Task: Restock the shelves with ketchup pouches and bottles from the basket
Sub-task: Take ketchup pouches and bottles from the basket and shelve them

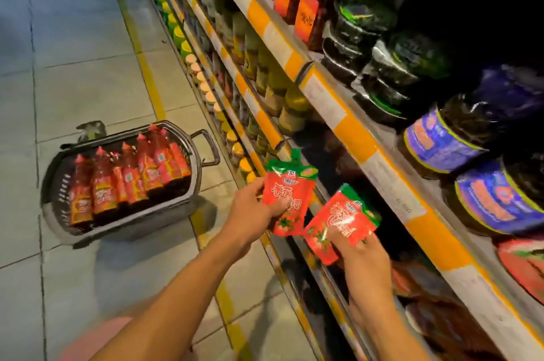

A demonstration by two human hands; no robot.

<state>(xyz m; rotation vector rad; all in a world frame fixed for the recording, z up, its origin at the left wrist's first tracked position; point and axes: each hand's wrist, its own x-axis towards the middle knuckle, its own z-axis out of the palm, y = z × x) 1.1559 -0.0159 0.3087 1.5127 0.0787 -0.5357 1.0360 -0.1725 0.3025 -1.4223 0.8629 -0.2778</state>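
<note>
Holding pouches beside the shelf edge (362, 137): left hand (253, 210) is pinching one ketchup pouch (287, 199); right hand (365, 257) is gripping another pouch (338, 222); neither is shelved yet; bottles (129, 178) are waiting in the basket (123, 222), well left of that edge.

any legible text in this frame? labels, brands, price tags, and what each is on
Nothing reads cleanly.
Pouch in left hand: large white characters, blurred, not readable.
Pouch in right hand: same print, blurred.
Ketchup bottles in the basket: yellow-red labels, characters too blurred.
Blue-labelled jars and red-labelled bottles on the shelves: print unreadable.
Shelf-edge strips: no readable price tags.
</note>
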